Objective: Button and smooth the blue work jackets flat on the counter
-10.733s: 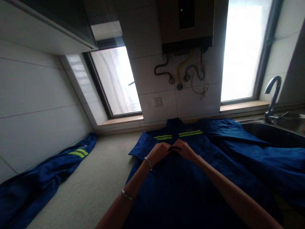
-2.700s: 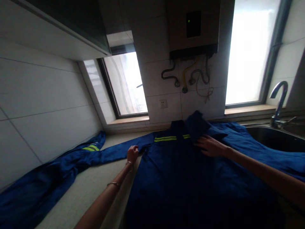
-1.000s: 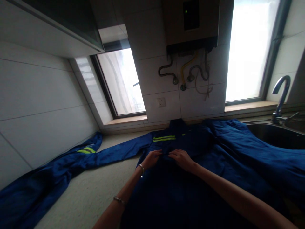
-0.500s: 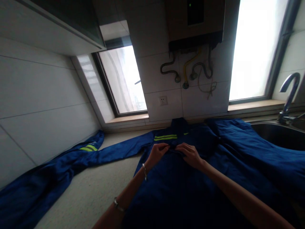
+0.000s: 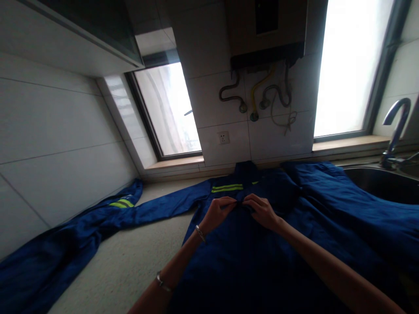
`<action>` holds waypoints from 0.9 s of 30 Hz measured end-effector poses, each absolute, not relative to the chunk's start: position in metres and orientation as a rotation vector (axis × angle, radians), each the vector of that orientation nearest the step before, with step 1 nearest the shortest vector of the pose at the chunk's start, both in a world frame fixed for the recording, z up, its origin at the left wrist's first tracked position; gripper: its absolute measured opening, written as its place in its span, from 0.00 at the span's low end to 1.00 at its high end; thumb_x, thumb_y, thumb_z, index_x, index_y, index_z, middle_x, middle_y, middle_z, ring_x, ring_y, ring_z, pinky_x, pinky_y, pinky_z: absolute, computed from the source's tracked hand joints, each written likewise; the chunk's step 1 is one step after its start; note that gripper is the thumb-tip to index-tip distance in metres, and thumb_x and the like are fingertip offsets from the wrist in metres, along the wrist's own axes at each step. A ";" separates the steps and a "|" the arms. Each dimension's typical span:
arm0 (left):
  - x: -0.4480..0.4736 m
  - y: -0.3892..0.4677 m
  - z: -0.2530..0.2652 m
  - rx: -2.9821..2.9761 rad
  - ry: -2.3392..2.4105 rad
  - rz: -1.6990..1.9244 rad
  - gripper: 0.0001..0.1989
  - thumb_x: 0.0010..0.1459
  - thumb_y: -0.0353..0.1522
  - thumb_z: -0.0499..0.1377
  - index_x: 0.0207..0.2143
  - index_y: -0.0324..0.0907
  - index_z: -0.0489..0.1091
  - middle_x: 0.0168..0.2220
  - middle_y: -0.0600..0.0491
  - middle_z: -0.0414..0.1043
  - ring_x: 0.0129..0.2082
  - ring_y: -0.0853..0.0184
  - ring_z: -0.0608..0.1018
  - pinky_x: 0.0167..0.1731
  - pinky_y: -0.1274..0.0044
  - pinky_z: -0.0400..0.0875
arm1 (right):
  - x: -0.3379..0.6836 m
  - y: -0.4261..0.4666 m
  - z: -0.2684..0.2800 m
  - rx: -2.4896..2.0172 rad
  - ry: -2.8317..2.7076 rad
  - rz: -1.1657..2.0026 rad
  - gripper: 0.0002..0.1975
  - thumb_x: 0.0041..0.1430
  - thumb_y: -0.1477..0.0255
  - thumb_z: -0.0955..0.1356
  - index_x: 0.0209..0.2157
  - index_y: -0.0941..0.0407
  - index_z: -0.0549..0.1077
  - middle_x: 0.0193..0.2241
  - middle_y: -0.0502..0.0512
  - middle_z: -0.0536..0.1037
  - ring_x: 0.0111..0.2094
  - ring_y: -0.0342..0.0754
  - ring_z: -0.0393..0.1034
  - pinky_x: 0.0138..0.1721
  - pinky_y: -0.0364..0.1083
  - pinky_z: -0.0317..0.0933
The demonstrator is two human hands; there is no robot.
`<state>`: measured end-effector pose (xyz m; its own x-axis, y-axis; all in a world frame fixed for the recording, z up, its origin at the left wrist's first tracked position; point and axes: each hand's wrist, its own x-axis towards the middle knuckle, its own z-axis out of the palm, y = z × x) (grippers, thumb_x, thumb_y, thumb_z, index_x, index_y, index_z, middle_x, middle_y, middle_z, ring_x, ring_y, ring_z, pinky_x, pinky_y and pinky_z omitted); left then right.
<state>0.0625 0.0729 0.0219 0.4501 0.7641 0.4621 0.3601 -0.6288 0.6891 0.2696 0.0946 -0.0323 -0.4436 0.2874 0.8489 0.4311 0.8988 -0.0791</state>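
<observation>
A dark blue work jacket (image 5: pixel 225 248) with yellow-green stripes lies spread out, its collar toward the wall and one sleeve stretched to the left. My left hand (image 5: pixel 218 213) pinches the cloth at the front, just below the chest stripes. Close beside it, my right hand (image 5: pixel 261 211) pinches the same front edge, fingertips almost meeting those of the left. Whatever small fastening may sit between the fingers is too dark to make out. Two bracelets circle my left forearm.
More blue clothing (image 5: pixel 49 248) lies at the left on the pale countertop (image 5: pixel 131 257), and another blue garment (image 5: pixel 353 196) at the right reaches the sink (image 5: pixel 366 181) with its faucet (image 5: pixel 397 126). A water heater (image 5: pixel 266 35) with pipes hangs above a wall socket (image 5: pixel 223 138).
My hands have drawn closer together on the jacket front, the left fingertips shifting slightly right. The right fingers have closed into a tighter pinch. The jacket lies as before.
</observation>
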 end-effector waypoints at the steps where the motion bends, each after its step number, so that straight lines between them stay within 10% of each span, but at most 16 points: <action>1: 0.063 0.072 0.022 2.217 0.938 1.066 0.12 0.58 0.35 0.55 0.37 0.39 0.76 0.38 0.49 0.75 0.38 0.65 0.75 0.42 0.74 0.70 | 0.270 0.094 -0.032 -0.527 -2.064 -0.158 0.24 0.47 0.84 0.58 0.46 0.55 0.66 0.38 0.56 0.70 0.37 0.44 0.68 0.37 0.43 0.64; 13: 0.067 0.067 0.017 2.462 0.965 1.095 0.15 0.49 0.38 0.63 0.39 0.40 0.72 0.37 0.50 0.72 0.37 0.65 0.74 0.39 0.75 0.68 | 0.268 0.095 -0.036 -0.550 -2.028 -0.177 0.29 0.45 0.84 0.58 0.49 0.53 0.66 0.33 0.53 0.66 0.30 0.42 0.63 0.29 0.39 0.60; 27: 0.067 0.075 -0.002 2.680 0.933 1.094 0.07 0.62 0.32 0.51 0.36 0.40 0.67 0.34 0.50 0.68 0.37 0.67 0.69 0.39 0.73 0.67 | 0.259 0.097 -0.049 -0.614 -2.027 -0.101 0.24 0.43 0.85 0.59 0.42 0.55 0.68 0.30 0.52 0.64 0.29 0.42 0.61 0.28 0.40 0.55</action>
